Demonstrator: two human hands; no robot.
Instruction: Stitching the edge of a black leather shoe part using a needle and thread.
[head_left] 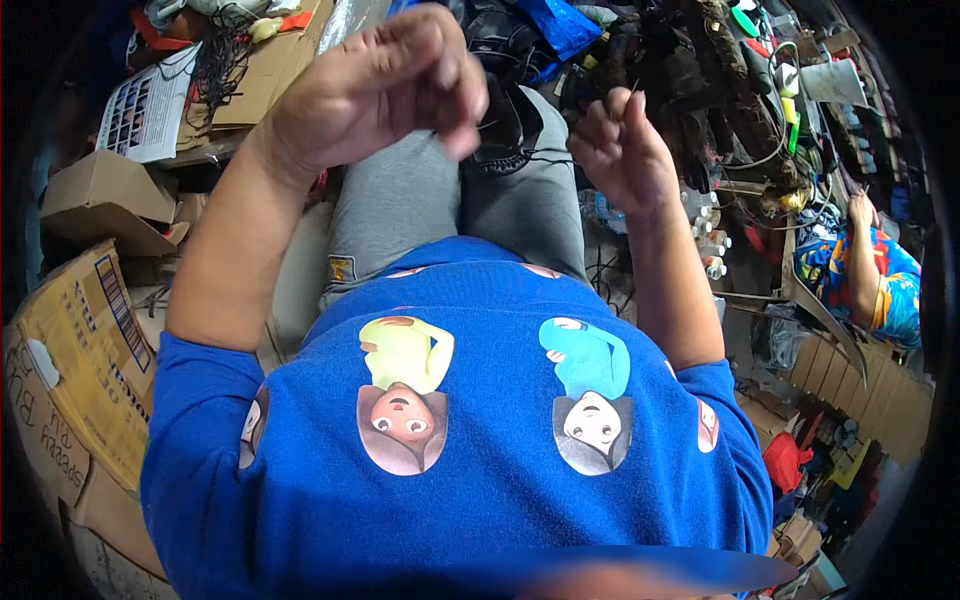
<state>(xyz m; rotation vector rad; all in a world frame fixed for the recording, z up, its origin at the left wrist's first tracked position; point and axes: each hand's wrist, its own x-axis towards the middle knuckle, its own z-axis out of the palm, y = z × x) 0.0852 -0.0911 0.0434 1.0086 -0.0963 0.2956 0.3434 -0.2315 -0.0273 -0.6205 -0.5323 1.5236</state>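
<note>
Raised above my left thigh, my left hand (385,95) has its fingers curled and smeared by motion; whether it holds anything is unclear. My right hand (630,150) is closed in a pinch, with the tip of a thin needle (635,87) poking up from between thumb and forefinger. Between my knees rests a black shoe (510,130) with stitches along its near edge. A dark thread (550,159) runs from that edge toward my right hand. Part of the shoe is hidden behind my left hand and the dark things beyond it.
Cardboard boxes (105,200) stand to my left, below a printed sheet (150,105) and tangled black cord (220,70). A blue plastic bag (560,30) lies ahead. To the right are small bottles (712,240), a cluttered rack (735,90) and another person's arm (862,260).
</note>
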